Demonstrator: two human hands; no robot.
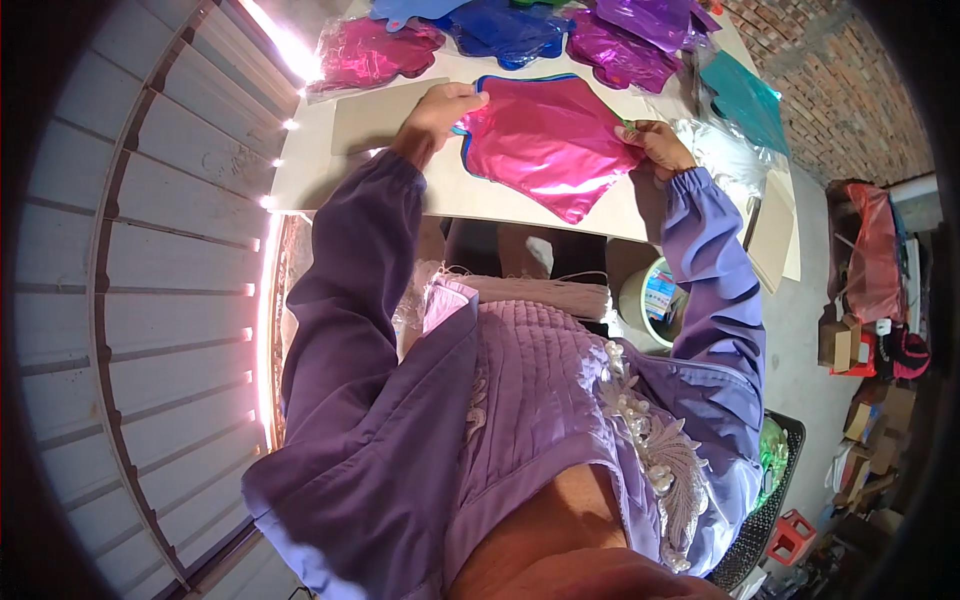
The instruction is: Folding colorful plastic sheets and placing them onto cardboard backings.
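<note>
On the pale table (330, 180): one flat, glossy magenta foil balloon (545, 140), blue-edged, held at both sides.

Item lies unfilled on the tabletop, roughly star-like in outline, creased and shiny, with a blue rim showing along its upper left edge. Left hand (445, 105): fingers curled, pinching the upper left edge. Right hand (655, 140): fingers pressed together, gripping the right edge. Beyond it, bagged foil pieces: one magenta (365, 55), two blue (505, 30), two purple (625, 50), one teal (745, 100). One brown cardboard sheet (375, 115) lies beside the left hand. One white bucket (655, 300) stands below the table edge.
</note>
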